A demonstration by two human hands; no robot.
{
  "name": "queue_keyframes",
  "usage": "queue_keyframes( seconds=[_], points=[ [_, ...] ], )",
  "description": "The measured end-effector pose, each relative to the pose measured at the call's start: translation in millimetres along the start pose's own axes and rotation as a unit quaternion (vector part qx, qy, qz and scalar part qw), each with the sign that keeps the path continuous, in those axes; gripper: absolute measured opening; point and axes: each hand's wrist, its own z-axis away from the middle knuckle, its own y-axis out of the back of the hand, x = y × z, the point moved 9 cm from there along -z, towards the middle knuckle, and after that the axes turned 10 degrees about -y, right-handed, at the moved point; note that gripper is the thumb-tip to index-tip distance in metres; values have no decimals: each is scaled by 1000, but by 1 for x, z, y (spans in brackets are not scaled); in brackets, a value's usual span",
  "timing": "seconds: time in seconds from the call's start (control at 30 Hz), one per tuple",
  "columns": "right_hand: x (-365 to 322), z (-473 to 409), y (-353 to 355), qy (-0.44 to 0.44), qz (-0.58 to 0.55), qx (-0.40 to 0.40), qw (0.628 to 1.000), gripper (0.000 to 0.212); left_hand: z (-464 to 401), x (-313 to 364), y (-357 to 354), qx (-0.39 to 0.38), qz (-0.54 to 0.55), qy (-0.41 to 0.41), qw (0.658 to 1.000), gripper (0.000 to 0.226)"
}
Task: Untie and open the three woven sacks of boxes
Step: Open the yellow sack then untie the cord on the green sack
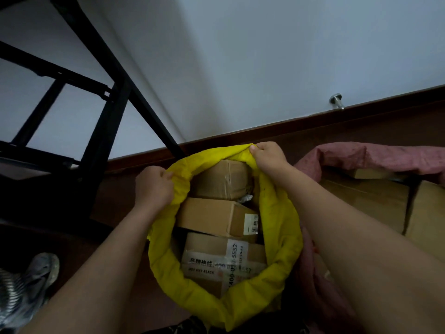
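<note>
The yellow sack (277, 227) on the floor by the wall is open with boxes (216, 216) showing, both hands' fingers (166, 175) curl tight on its rim, and the pink sack (375, 155) beside it looks open too.

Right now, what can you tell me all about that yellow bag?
The yellow sack is bright, crinkly woven-looking cloth, standing on the floor with its mouth open and its rim rolled down. The left hand and right hand each grip the rim. Taped cardboard boxes are stacked inside. A pink sack sits beside it.
</note>
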Motion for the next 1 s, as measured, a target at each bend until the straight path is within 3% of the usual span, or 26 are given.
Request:
queue_keyframes(
  seconds=[0.07, 0.1, 0.17, 0.2, 0.23, 0.3, 0.37, 0.43, 0.5, 0.6, 0.7, 0.8, 0.83, 1.0],
  points=[
    [9, -1, 0, -38, -49, -15, 998, 45, -8, -23, -8, 14, 120, 100, 988, 22],
    [14, -1, 0, -61, -82, -17, 995, 45, -8, -38, -18, 11, 200, 178, 963, 23],
    [24, 0, -2, -102, -145, -13, 984, 39, -4, -55, -44, -34, 366, 299, 881, 25],
    [28, -1, -2, -111, -167, -9, 980, 31, -5, -60, -53, -41, 402, 321, 856, 22],
    [29, -1, -2, -116, -180, -3, 977, 24, -7, -62, -56, -35, 407, 319, 855, 23],
    [29, -2, 2, -107, -165, 21, 980, 20, -12, -58, -38, 33, 322, 229, 918, 20],
    [25, -4, 8, -78, -119, 46, 989, 20, -11, -29, -11, 88, 230, 56, 968, 31],
    [24, -5, 12, -59, -111, 51, 991, 27, -2, 3, 1, 68, 115, -96, 986, 33],
    [25, -6, 15, -56, -144, 36, 987, 31, 4, 12, -4, 41, 14, -165, 985, 24],
    [23, -6, 17, -66, -178, 19, 982, 26, -2, 3, 4, 87, 14, -133, 987, 30],
    [30, -5, 16, -101, -227, 38, 968, 20, -11, -19, 0, 87, 136, 18, 987, 43],
    [22, -1, 19, -49, -129, 62, 989, 15, -11, -38, -13, 61, 122, 111, 984, 44],
    [18, 1, 21, -38, -98, 51, 993, 18, -9, -43, -14, 61, 105, 123, 985, 42],
    [19, 24, 16, -73, 92, -17, 993, 77, 2, -53, -5, 64, 77, 138, 985, 40]
  ],
)
